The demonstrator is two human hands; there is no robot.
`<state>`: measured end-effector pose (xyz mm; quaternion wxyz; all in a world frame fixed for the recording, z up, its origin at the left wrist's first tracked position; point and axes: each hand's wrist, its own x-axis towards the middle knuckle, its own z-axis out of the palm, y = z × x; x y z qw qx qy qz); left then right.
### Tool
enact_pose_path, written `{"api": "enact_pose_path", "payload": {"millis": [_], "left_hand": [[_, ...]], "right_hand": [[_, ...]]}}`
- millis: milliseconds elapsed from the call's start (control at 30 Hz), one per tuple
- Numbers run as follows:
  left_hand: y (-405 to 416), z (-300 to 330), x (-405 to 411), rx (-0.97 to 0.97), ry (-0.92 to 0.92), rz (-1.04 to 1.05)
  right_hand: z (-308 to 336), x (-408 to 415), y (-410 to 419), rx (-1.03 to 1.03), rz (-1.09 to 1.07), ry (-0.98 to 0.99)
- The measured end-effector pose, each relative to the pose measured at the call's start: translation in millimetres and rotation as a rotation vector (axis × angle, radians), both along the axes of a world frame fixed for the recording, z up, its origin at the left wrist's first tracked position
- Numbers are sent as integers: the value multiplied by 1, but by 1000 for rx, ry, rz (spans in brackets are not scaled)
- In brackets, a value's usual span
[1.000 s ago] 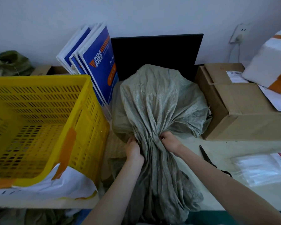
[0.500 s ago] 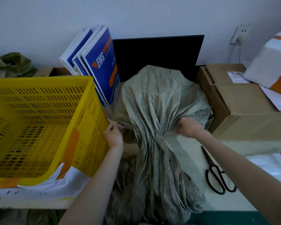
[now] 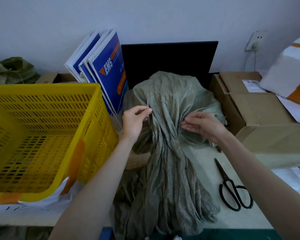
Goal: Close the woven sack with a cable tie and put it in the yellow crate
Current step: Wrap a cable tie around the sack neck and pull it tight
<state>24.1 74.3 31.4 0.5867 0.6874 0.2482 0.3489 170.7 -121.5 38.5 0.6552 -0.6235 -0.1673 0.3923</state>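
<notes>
The grey-green woven sack (image 3: 170, 101) stands full on the table in front of a black panel. Its neck (image 3: 163, 149) is bunched narrow, and the loose mouth spills toward me over the table edge. I cannot make out a cable tie on the neck. My left hand (image 3: 134, 122) is at the sack's left shoulder, thumb and forefinger pinched on a thin fold of fabric. At the right shoulder, my right hand (image 3: 204, 126) touches the fabric with loosely curled, parted fingers and holds nothing. The empty yellow crate (image 3: 87, 118) stands just left of the sack.
Black scissors (image 3: 232, 191) lie on the table right of the sack's mouth. A cardboard box (image 3: 260, 122) and a white parcel (image 3: 289, 70) stand at the right. Blue-and-white envelopes (image 3: 107, 70) lean between crate and sack. Plastic mailers (image 3: 294, 179) lie at far right.
Both hands left the bunched neck, spread outward, then rose to the sack's shoulders. The neck stays bunched without them. The scissors have come into full view.
</notes>
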Motion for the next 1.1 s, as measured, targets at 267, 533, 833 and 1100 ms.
{"api": "enact_pose_path", "payload": {"millis": [267,533,833,1100], "left_hand": [[-8,15,31,118,146,-289],[-14,20,46,-91,223,-423],[-15,1,57,142,331,-344],[-14,-8,61,282,398,-313]], "right_hand": [[-7,-1,16,123,-121,-59],[-16,-5,35,395,-154,94],[-4,-11,34,532,-210,-182],[7,-15,31,324,-110,-619]]}}
